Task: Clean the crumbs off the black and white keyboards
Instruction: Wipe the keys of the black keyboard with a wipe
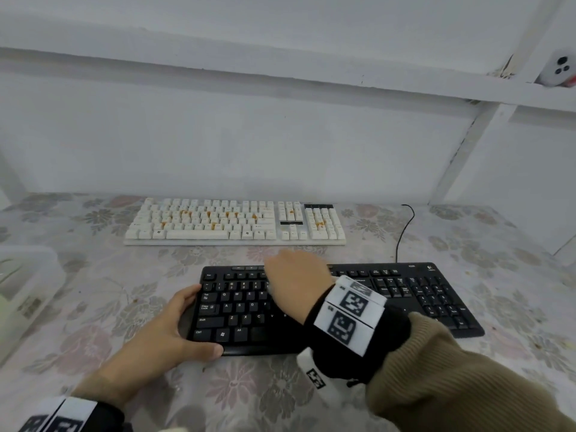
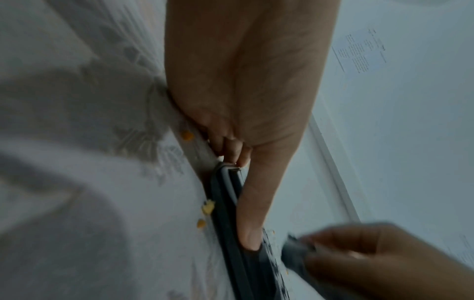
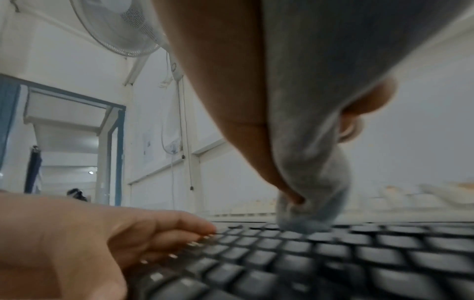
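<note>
The black keyboard (image 1: pixel 389 294) lies in front of me on the floral tablecloth (image 1: pixel 124 307). My left hand (image 1: pixel 184 325) grips its left end, thumb on the front edge and fingers curled at the side. My right hand (image 1: pixel 290 272) hovers over the upper middle keys, pinching a bunched grey cloth (image 3: pixel 313 172) whose tip touches the keys (image 3: pixel 307 253). Behind, the white keyboard (image 1: pixel 233 222) has orange crumbs scattered among its keys. Loose crumbs (image 2: pixel 207 207) lie on the tablecloth beside the black keyboard's edge.
A clear plastic box (image 1: pixel 28 282) stands at the left table edge. The black keyboard's cable (image 1: pixel 402 232) runs back toward the wall on the right. A white wall closes the table's far side, with a small white device (image 1: pixel 558 70) on a ledge.
</note>
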The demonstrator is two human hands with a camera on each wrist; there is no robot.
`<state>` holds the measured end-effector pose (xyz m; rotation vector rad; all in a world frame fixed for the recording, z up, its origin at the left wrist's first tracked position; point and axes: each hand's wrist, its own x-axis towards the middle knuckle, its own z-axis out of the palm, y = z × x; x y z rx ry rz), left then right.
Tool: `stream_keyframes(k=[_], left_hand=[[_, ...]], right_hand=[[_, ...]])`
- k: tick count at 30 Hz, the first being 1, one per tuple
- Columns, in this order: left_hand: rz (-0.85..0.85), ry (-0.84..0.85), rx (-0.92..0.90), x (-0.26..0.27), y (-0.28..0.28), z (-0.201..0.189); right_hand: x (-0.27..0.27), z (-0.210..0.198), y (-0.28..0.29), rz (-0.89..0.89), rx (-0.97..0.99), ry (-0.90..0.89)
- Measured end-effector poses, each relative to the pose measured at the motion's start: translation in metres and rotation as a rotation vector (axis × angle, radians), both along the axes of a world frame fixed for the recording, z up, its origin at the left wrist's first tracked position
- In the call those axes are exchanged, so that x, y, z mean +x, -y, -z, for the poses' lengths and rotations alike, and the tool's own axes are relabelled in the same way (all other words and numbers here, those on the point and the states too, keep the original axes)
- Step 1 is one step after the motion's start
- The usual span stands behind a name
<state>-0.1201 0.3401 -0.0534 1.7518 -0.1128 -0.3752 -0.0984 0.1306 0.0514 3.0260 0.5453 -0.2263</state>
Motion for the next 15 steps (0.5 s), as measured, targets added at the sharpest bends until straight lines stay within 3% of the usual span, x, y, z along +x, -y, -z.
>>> stream_keyframes(k=[7, 12, 15], left_hand=[[-0.023, -0.001, 0.013, 0.001, -0.001, 0.0], [-0.016, 0.02, -0.001, 0.002, 0.002, 0.0], [-0.013, 0.024, 0.008, 0.001, -0.001, 0.002]], right_hand=[[0.009, 0.017, -0.072, -0.237, 0.138, 0.004], [0.005, 0.023, -0.043, -0.175, 0.119, 0.02], [0.002, 0.023, -0.015, -0.104, 0.006, -0.004]])
